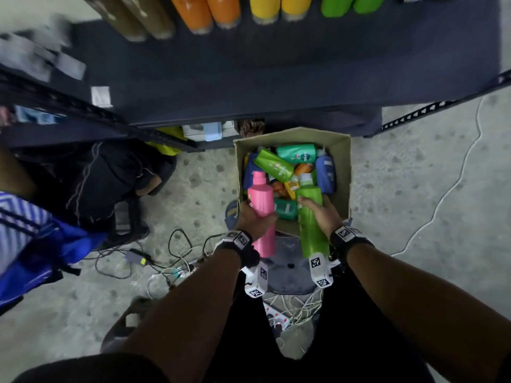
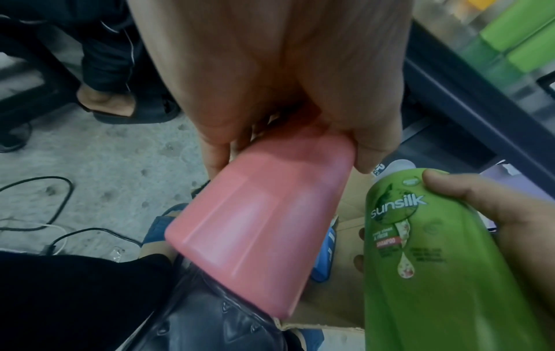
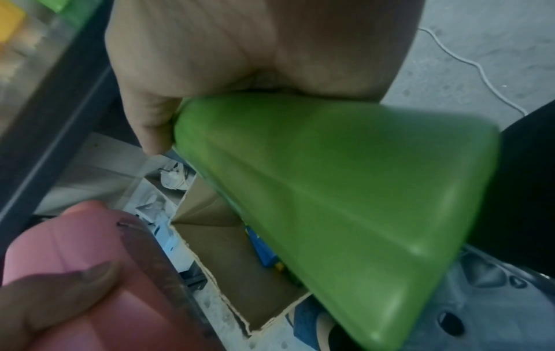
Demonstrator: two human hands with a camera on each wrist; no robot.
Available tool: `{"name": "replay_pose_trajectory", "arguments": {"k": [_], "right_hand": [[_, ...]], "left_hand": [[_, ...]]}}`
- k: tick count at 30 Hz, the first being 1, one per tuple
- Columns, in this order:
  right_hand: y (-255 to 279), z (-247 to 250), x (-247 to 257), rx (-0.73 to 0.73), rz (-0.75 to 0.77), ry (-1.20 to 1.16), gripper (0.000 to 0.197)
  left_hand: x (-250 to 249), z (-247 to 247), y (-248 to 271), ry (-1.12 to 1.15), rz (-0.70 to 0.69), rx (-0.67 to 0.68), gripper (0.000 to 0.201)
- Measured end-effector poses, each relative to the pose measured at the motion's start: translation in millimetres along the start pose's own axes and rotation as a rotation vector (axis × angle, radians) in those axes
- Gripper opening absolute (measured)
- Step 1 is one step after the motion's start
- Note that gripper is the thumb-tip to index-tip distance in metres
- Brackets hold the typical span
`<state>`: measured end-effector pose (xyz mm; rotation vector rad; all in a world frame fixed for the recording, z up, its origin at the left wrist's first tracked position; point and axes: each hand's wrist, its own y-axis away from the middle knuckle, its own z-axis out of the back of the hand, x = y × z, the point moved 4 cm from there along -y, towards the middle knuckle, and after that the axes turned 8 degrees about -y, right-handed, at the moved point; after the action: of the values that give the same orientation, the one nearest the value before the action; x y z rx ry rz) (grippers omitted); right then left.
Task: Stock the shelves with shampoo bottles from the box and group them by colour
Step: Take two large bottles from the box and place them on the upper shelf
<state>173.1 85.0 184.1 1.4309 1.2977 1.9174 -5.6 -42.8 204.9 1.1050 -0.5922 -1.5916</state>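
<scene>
Pink bottle [image 1: 262, 214] is clamped in the curled fingers of the left hand [image 1: 253, 221] and the green bottle [image 1: 312, 219] in those of the right hand [image 1: 322, 214], both above the cardboard box [image 1: 341, 161] at frame centre.
</scene>
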Motion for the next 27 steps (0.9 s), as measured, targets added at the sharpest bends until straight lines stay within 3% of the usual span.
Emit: {"name": "replay_pose_trajectory", "arguments": {"k": [3,7,11,13,21,27], "right_hand": [[27.0,-1.5,18.3,0.016,0.034,0.026,0.053],[61.2,-3.5,36.3,0.011,0.058,0.046,0.069],[91.9,-10.4,59.9,-0.011,0.19,0.028,0.035],[105.5,-15.8,74.8,0.004,0.263,0.031,0.03],[139.8,-45.7,156.1,0.13,0.532,0.069,0.045],[186.4,-76.2,218.5,0.193,0.777,-0.047,0.048]], "left_hand": [[0.1,16.4,25.8,-0.023,0.013,0.018,0.08],[-4.0,47.8,52.0,-0.068,0.011,-0.031,0.082],[-18.4,80.5,72.8,-0.049,-0.069,-0.063,0.084],[-27.5,97.2,82.1,-0.029,-0.126,-0.078,0.085],[-76.2,167.6,123.7,0.083,-0.32,-0.288,0.066],[-119.7,208.5,159.0,0.256,-0.46,-0.363,0.08]]}}
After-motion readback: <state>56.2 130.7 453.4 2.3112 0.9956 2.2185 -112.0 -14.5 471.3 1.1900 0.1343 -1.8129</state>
